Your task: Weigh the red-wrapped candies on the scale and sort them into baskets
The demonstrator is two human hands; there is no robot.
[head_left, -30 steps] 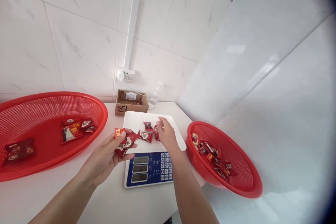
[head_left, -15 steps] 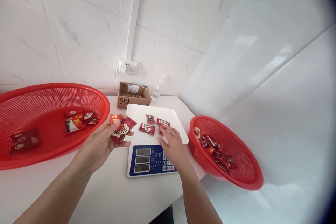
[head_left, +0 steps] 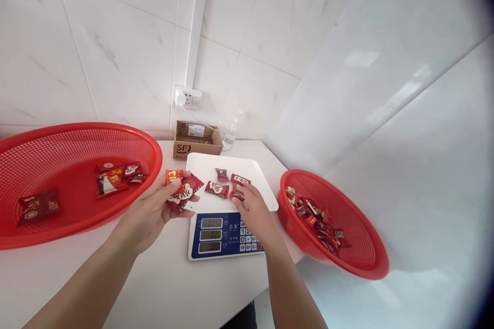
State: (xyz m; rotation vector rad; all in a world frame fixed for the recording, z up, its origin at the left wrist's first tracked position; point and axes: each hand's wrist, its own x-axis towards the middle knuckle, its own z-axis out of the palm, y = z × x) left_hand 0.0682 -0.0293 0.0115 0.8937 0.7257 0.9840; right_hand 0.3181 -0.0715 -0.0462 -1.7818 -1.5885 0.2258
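Observation:
My left hand (head_left: 154,211) is closed around a few red snack packets (head_left: 181,190), held just left of the scale's white pan (head_left: 254,175). Over the pan's front edge, my right hand (head_left: 252,211) pinches a small red packet (head_left: 236,195). Three more red packets (head_left: 216,189) lie on the pan. The blue scale front (head_left: 226,236) with its displays and keypad sits below both hands.
A big red mesh basket (head_left: 77,136) at the left holds several packets. A smaller red basket (head_left: 347,262) at the right holds many. A cardboard box (head_left: 196,141) and a clear bottle (head_left: 230,133) stand by the tiled wall, under a socket (head_left: 187,97).
My right hand drew back from the pan's middle to its front edge, then closed on a small packet there. My left hand kept its packets and shifted slightly.

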